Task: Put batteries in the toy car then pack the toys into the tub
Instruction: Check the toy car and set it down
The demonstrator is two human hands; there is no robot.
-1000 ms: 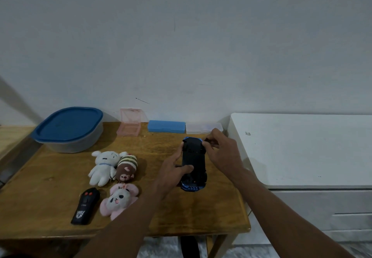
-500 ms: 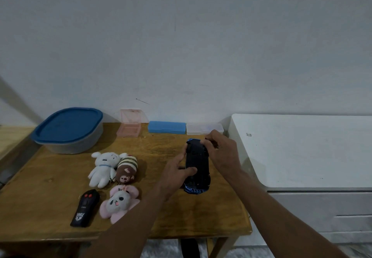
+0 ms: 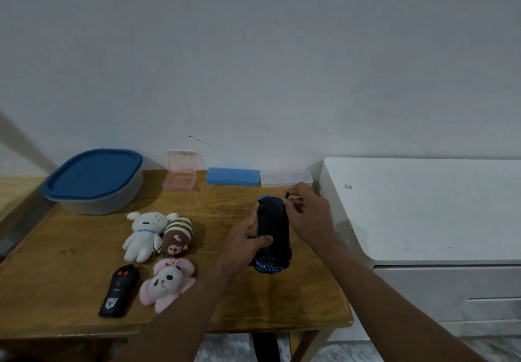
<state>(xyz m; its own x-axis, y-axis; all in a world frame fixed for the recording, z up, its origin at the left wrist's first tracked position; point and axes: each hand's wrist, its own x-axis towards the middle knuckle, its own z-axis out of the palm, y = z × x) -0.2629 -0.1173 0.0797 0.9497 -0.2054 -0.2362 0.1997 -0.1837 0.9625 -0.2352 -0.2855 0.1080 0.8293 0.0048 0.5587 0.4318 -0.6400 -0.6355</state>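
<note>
Change since earlier: right hand (image 3: 308, 216) has lifted a small dark piece, pinched in its fingertips, off the car's far end. Toy car (image 3: 273, 233): one, black underside up, blue trim, on the desk (image 3: 70, 271), gripped by left hand (image 3: 244, 244). Plush toys: three. Remote (image 3: 119, 291): one. Lidded tub (image 3: 94, 181): one. Small cases by the wall: three.

1. A black and blue toy car (image 3: 273, 232) is held upside down over the wooden table (image 3: 70, 271), gripped at its side by the left hand (image 3: 244, 244).
2. The car's far end is touched by the right hand (image 3: 308, 216); a small dark piece is pinched in its fingertips (image 3: 290, 193).
3. A lidded tub (image 3: 93, 181), three plush toys and a black remote (image 3: 119, 291) are seen at left.
</note>
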